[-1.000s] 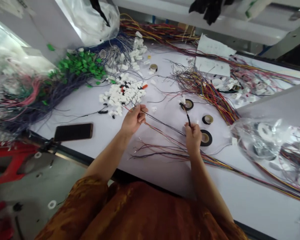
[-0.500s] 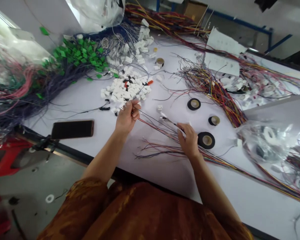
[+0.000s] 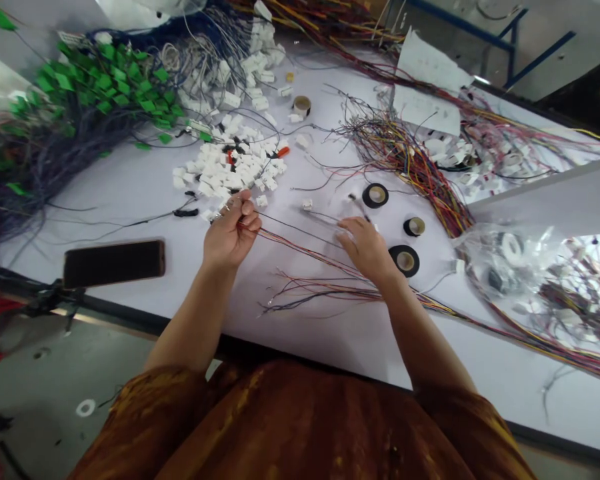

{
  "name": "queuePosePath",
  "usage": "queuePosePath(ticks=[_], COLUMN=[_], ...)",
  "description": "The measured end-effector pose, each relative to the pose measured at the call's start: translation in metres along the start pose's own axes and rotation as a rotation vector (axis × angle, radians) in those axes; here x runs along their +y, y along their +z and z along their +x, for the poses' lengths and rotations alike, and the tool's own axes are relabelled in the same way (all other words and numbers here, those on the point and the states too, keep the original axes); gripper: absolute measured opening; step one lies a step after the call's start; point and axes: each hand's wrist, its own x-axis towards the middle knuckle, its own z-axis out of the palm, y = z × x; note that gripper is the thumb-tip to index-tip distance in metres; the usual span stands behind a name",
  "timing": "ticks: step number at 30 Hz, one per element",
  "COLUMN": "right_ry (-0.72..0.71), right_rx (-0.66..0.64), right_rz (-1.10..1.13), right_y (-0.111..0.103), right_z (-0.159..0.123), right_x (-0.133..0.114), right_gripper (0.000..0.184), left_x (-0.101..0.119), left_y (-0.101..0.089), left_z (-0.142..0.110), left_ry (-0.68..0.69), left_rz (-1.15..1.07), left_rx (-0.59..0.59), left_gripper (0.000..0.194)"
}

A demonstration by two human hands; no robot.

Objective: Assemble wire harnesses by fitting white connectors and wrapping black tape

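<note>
My left hand (image 3: 233, 230) is closed, its fingertips pinched around the ends of several thin wires (image 3: 300, 248), dark and red. These wires run right across the table and pass beneath my right hand (image 3: 367, 248). The fingers of my right hand are stretched out and slightly blurred, thumb apart, over the wires. Just beyond them is a small dark, thin thing with a light end (image 3: 361, 208), too smeared to name. A single white connector (image 3: 307, 205) lies between my hands. Behind my left hand spreads a pile of white connectors (image 3: 235, 160).
Black tape rolls (image 3: 405, 261) stand right of my right hand. A phone (image 3: 114, 263) lies at the left table edge. Wires with green tags (image 3: 105, 83) heap at the back left. Loose wire bundles (image 3: 400, 150) and a clear plastic bag (image 3: 510, 257) lie to the right.
My right hand has moved up and spread its fingers; the thin dark thing it held now lies beyond it. My left hand keeps its pinch. The whole view has shifted.
</note>
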Motion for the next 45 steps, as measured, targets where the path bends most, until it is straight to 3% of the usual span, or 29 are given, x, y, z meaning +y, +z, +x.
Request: queuePosePath(ticks=[2,6,10,12,14,17,20,22,24,27,31,33,37,38,39,41,45], right_ry=[-0.027,-0.029,0.098,0.168,0.213,0.208,0.12,0.084,0.056,0.001,0.072,0.145,0.172,0.175,0.188,0.231,0.262], right_rx=[-0.009,-0.235,-0.455,-0.514,-0.505,-0.38,-0.202,-0.173,-0.19,-0.231,-0.528,-0.571,-0.192,-0.15,-0.17,-0.331,-0.597], right_rz=[0.13,0.352,0.548,0.651,0.699,0.603,0.366,0.339,0.427,0.575,0.741,0.75,0.494,0.42,0.365,0.333,0.437], right_y=[0.005,0.028,0.043,0.045,0.047,0.051,0.052,0.048,0.042,0.035,0.031,0.028,0.015,0.01,0.006,-0.002,-0.006], right_z=[0.01,0.04,0.069,0.076,0.079,0.077,0.074,0.075,0.078,0.086,0.093,0.093,0.086,0.082,0.079,0.071,0.062], right_x=[-0.013,-0.054,-0.078,-0.08,-0.08,-0.078,-0.075,-0.072,-0.07,-0.073,-0.079,-0.074,-0.047,-0.039,-0.032,-0.021,-0.017], right_gripper=[0.035,0.049,0.021,0.017,0.017,0.016,0.009,0.012,0.025,0.023,0.023,0.026,0.017,0.015,0.015,0.019,0.023], left_x=[-0.001,-0.002,-0.005,-0.005,-0.003,0.0,0.0,-0.001,-0.002,-0.001,-0.001,-0.001,0.0,0.0,0.001,0.002,0.003], left_y=[0.003,0.008,0.003,-0.001,-0.003,-0.005,-0.007,-0.01,-0.013,-0.013,-0.01,-0.009,-0.007,-0.007,-0.006,-0.005,-0.002], left_z=[0.002,0.005,0.006,0.005,0.002,-0.002,-0.001,0.002,0.004,0.005,0.004,0.003,0.001,0.0,-0.001,-0.003,-0.006], left_ry=[0.012,0.085,0.273,0.355,0.43,0.497,0.419,0.343,0.293,0.253,0.251,0.256,0.245,0.241,0.239,0.236,0.229], left_rz=[0.015,0.073,0.262,0.389,0.516,0.618,0.526,0.415,0.317,0.236,0.206,0.194,0.184,0.175,0.162,0.138,0.14], left_rx=[-0.002,-0.003,0.001,-0.002,-0.019,-0.017,-0.005,-0.034,-0.05,-0.057,-0.065,-0.061,-0.055,-0.052,-0.046,-0.043,-0.025], left_gripper=[0.024,0.021,0.017,0.016,0.015,0.013,0.011,0.011,0.009,0.008,0.01,0.01,0.019,0.022,0.024,0.026,0.029])
